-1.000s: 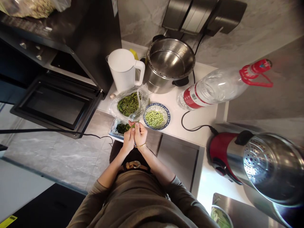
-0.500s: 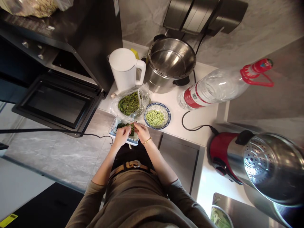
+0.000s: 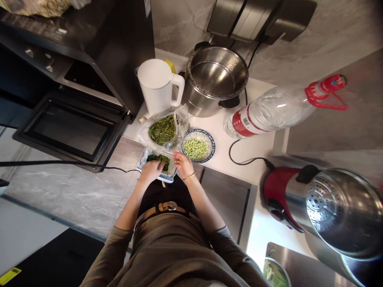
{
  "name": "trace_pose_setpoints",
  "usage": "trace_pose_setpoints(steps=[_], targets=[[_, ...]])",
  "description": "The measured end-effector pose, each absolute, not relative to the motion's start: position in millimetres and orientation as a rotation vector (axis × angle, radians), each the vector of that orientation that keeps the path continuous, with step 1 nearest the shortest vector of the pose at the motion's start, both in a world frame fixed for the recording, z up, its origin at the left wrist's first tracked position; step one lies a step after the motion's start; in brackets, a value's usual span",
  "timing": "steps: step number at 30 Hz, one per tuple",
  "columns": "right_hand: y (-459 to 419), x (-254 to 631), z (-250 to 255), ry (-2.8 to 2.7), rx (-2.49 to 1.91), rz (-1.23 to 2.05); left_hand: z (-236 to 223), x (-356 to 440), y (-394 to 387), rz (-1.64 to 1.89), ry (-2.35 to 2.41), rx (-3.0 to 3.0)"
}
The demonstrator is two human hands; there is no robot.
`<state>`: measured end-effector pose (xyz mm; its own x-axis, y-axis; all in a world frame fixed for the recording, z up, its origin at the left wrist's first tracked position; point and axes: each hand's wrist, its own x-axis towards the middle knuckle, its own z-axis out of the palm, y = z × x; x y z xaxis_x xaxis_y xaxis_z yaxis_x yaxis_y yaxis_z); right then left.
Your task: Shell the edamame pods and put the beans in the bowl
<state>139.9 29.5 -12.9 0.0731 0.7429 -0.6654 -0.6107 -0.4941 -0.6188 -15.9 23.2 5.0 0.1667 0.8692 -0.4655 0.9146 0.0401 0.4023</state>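
Note:
My left hand (image 3: 151, 170) rests with curled fingers on the near edge of a small clear tray (image 3: 143, 159) that holds dark green empty pods. My right hand (image 3: 182, 163) hovers between that tray and a blue-rimmed bowl (image 3: 209, 140) of shelled green beans, its fingers pinched on something small that I cannot make out. A clear plastic bag (image 3: 163, 129) of whole green pods lies just behind the tray.
A white kettle (image 3: 155, 85) and a steel pot (image 3: 217, 77) stand at the back of the counter. A large water bottle (image 3: 275, 107) lies to the right. A black oven (image 3: 68, 123) with its door open is on the left. A red and steel appliance (image 3: 326, 207) sits near right.
My hands were together in front of my body, working on a pod. They have parted: the left went down to the tray, the right moved toward the bowl of beans.

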Motion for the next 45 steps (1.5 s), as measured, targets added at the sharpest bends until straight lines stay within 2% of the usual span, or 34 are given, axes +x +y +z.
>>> trace_pose_setpoints(steps=[2, 7, 12, 17, 20, 22, 24, 27, 30, 33, 40, 45], targets=[[33, 146, -12, -0.078, -1.249, 1.641, 1, -18, 32, -0.147, 1.776, 1.837], [37, 152, -11, 0.035, -1.184, 1.663, -15, -17, 88, 0.222, 1.916, 2.034], [35, 146, -7, 0.034, -1.169, 1.671, -32, -10, 153, -0.103, 1.88, 2.126], [33, 146, -6, 0.008, -1.169, 1.658, -35, -18, 172, -0.118, 1.85, 2.158], [34, 146, -6, -0.027, -1.182, 1.639, -27, -22, 165, 0.084, 1.787, 2.189], [36, 144, -5, -0.088, -1.206, 1.611, -19, -17, 151, 0.483, 1.678, 2.118], [39, 139, -3, -0.17, -1.234, 1.587, -11, -6, 130, 0.902, 1.519, 1.883], [43, 132, 2, -0.297, -1.231, 1.569, 0, 13, 95, 1.183, 1.321, 1.366], [44, 128, 6, -0.372, -1.164, 1.573, 7, 24, 69, 1.216, 1.195, 1.019], [42, 127, 7, -0.408, -1.125, 1.62, 10, 22, 58, 1.197, 1.171, 0.951], [40, 133, 8, -0.368, -1.194, 1.546, 15, 2, 51, 0.992, 1.39, 1.384], [37, 132, 6, -0.32, -1.204, 1.58, 18, 3, 41, 1.018, 1.412, 1.72]])
